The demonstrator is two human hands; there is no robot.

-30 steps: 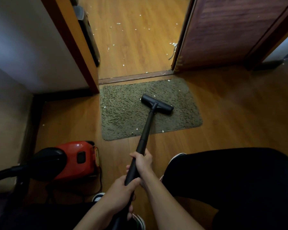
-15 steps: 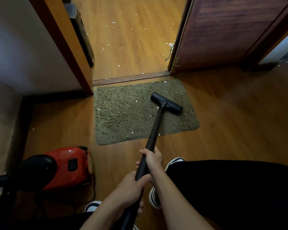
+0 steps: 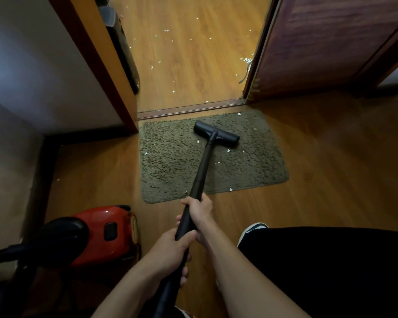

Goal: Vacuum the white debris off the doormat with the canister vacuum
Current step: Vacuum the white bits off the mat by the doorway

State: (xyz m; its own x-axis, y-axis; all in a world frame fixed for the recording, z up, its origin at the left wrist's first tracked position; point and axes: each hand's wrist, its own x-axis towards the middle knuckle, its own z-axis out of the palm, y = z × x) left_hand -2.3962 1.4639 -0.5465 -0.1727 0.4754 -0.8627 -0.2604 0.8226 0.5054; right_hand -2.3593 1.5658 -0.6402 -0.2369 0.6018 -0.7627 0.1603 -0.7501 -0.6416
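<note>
A shaggy olive doormat (image 3: pixel 170 171) lies on the wood floor before a doorway. Small white debris bits (image 3: pixel 228 151) dot it, mostly near its right half and front edge. The black vacuum wand (image 3: pixel 202 166) runs from my hands to the flat black floor head (image 3: pixel 216 135), which rests on the mat's far middle. My right hand (image 3: pixel 199 214) grips the wand higher up, my left hand (image 3: pixel 170 251) grips it lower, closer to me. The red canister vacuum (image 3: pixel 106 232) sits on the floor at the lower left, its black hose partly covering it.
An open dark wooden door (image 3: pixel 319 47) stands at the right of the doorway, a door frame and wall (image 3: pixel 94 65) at the left. More white bits (image 3: pixel 166 31) lie on the floor beyond the threshold (image 3: pixel 191 110). My shoe (image 3: pixel 251 232) and dark trouser leg are at lower right.
The floor head has slid farther up the mat toward the threshold and a little left. My view has shifted, so the mat sits more to the right in the frame.
</note>
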